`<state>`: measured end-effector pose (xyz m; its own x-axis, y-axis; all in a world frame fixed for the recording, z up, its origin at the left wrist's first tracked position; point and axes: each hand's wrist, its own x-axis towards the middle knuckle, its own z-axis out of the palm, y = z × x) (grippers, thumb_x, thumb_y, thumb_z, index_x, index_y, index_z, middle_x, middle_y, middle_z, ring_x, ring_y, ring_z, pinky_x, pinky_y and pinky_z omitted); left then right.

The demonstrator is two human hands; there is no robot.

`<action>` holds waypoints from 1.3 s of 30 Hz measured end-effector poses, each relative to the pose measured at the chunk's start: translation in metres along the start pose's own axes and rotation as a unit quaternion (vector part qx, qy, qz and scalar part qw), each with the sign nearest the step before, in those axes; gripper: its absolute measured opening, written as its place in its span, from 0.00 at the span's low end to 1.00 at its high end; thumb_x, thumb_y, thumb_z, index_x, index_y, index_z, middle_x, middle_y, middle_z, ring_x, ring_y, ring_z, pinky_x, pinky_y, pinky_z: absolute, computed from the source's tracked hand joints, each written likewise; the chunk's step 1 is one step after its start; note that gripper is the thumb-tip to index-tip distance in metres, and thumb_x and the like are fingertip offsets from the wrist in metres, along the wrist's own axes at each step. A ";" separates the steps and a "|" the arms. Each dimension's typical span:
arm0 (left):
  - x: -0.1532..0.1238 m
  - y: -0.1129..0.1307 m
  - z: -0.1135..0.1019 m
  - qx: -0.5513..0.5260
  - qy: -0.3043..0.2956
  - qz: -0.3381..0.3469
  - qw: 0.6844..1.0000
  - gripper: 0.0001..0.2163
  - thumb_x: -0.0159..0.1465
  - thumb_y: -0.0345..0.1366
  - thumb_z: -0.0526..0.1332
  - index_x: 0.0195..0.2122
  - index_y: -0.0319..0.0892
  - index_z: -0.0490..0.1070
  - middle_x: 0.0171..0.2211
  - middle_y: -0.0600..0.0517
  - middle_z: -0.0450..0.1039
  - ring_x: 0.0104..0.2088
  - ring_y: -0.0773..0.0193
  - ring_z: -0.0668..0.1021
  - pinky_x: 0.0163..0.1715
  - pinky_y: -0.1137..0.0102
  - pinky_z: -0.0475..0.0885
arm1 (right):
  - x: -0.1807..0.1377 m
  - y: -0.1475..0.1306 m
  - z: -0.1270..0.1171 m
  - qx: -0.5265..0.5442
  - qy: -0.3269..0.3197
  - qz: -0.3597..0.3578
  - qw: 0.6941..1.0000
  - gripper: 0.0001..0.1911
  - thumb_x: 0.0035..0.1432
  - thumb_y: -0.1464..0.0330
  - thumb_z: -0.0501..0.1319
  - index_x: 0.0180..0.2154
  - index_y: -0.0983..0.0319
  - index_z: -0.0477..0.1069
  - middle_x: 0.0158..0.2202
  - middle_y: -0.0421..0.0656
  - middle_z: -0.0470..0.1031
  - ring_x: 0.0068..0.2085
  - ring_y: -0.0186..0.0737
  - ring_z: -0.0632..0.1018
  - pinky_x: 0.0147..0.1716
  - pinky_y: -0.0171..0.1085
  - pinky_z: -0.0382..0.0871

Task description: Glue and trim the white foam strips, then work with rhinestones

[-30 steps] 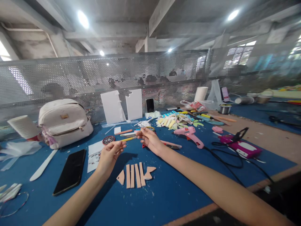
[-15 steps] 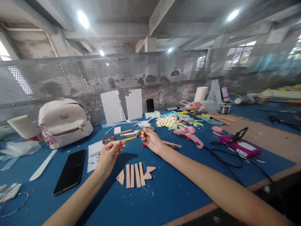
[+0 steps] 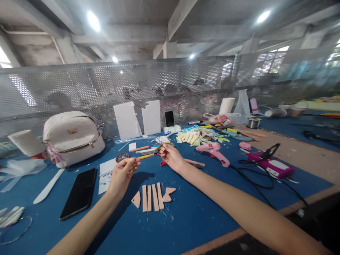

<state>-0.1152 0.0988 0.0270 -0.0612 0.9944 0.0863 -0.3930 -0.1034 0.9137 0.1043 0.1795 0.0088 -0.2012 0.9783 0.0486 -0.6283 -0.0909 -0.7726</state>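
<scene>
My left hand is raised over the blue table mat, thumb and fingertips pinched together. Opposite it, my right hand has its fingers curled in a pinch as well. A gap separates the two hands, and anything thin in either pinch is too small to make out. Behind the fingertips lie a yellow-handled craft knife, scissors and an orange stick. Below the hands, several peach strips lie side by side between a pointed head piece with a hole and a tail-shaped piece.
To the left are a black phone, a white backpack and a printed paper. A pile of pale coloured pieces, a pink glue gun and a magenta device with black cables lie right. White boards stand behind.
Both hands stay almost in place, still pinched. My left hand has shifted very slightly to the left. The peach pieces lie as before.
</scene>
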 end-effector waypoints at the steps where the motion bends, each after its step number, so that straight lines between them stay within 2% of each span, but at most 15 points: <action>1: 0.000 0.000 0.000 0.000 0.001 0.001 1.000 0.05 0.67 0.34 0.63 0.37 0.36 0.73 0.38 0.51 0.76 0.37 0.64 0.79 0.37 0.66 0.77 | 0.000 0.000 -0.001 0.000 0.002 0.000 1.000 0.16 0.67 0.64 0.60 0.53 0.64 0.69 0.52 0.48 0.72 0.47 0.44 0.77 0.45 0.47 0.76; 12: 0.001 0.001 0.000 0.018 0.006 0.011 1.000 0.07 0.67 0.36 0.64 0.36 0.37 0.73 0.37 0.51 0.77 0.37 0.64 0.80 0.39 0.64 0.77 | 0.004 0.000 -0.003 0.010 0.016 -0.005 1.000 0.15 0.67 0.64 0.60 0.53 0.63 0.69 0.52 0.48 0.72 0.47 0.44 0.77 0.45 0.47 0.76; 20: -0.004 0.003 0.001 0.062 -0.017 0.038 0.997 0.08 0.62 0.38 0.68 0.32 0.37 0.75 0.32 0.53 0.80 0.34 0.64 0.81 0.40 0.65 0.75 | -0.001 -0.007 0.001 0.017 -0.002 -0.003 1.000 0.15 0.67 0.65 0.60 0.53 0.64 0.69 0.51 0.48 0.72 0.47 0.44 0.77 0.45 0.46 0.76; 26: -0.006 0.004 0.003 0.110 -0.023 0.040 0.993 0.14 0.56 0.44 0.72 0.31 0.37 0.78 0.31 0.49 0.81 0.33 0.64 0.81 0.37 0.68 0.73 | -0.003 -0.012 0.004 0.013 -0.021 0.010 1.000 0.15 0.67 0.64 0.60 0.53 0.64 0.69 0.51 0.48 0.73 0.46 0.43 0.78 0.44 0.46 0.76; 31: -0.005 0.004 0.003 0.132 -0.017 0.049 0.990 0.13 0.58 0.43 0.71 0.31 0.37 0.77 0.32 0.50 0.81 0.33 0.64 0.80 0.37 0.67 0.73 | -0.005 -0.014 0.005 0.000 -0.032 0.010 0.999 0.15 0.68 0.63 0.60 0.52 0.64 0.69 0.49 0.47 0.73 0.44 0.42 0.78 0.42 0.44 0.76; 35: -0.005 0.004 0.002 0.144 -0.008 0.052 0.988 0.10 0.62 0.40 0.68 0.32 0.37 0.76 0.32 0.51 0.80 0.32 0.65 0.80 0.37 0.67 0.74 | -0.007 -0.016 0.007 -0.029 -0.028 -0.009 0.999 0.15 0.68 0.62 0.59 0.50 0.65 0.70 0.45 0.46 0.74 0.40 0.39 0.78 0.38 0.41 0.77; 39: -0.004 0.004 0.000 0.147 0.010 0.060 0.987 0.08 0.63 0.37 0.67 0.34 0.37 0.76 0.31 0.53 0.79 0.32 0.65 0.80 0.38 0.65 0.75 | -0.009 -0.016 0.011 -0.081 -0.006 -0.071 0.994 0.14 0.68 0.61 0.59 0.49 0.65 0.70 0.42 0.45 0.74 0.36 0.37 0.77 0.35 0.39 0.76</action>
<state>-0.1163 0.0944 0.0303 -0.1102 0.9744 0.1961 -0.0983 -0.2070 0.9734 0.1082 0.1705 0.0278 -0.1290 0.9769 0.1704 -0.5221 0.0791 -0.8492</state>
